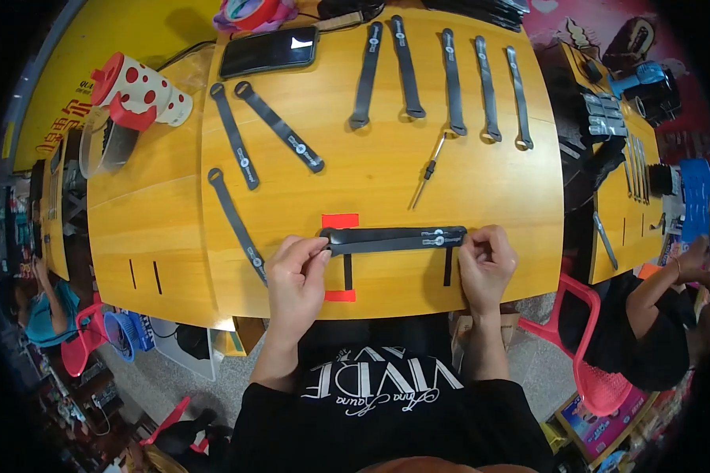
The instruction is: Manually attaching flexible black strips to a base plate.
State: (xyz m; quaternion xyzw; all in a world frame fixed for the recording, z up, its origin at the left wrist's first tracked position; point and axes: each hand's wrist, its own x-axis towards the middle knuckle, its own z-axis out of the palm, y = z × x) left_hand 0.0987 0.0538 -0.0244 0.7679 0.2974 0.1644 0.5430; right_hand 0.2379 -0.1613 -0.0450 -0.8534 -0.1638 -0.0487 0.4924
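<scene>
Two flat black straps point(386, 239), partly overlapping, stretch sideways between my hands just above the near side of the yellow table. My left hand point(298, 272) pinches their left ends. At the other end, beside the pale print, my right hand point(487, 264) grips them between thumb and fingers. Below the straps, red tape point(340, 296) and dark tape strips mark the tabletop. Another black strap point(233, 217), with a hole at its far end, lies left of my left hand, which covers its near tip. A thin pen-like tool point(427, 171) rests farther back.
Two more straps point(280, 128) lie at the left, and several point(452, 83) form a row at the back. A phone point(269, 52) and a red-spotted tumbler point(146, 91) stand at the far left. People sit at neighbouring tables, near a pink chair point(580, 347).
</scene>
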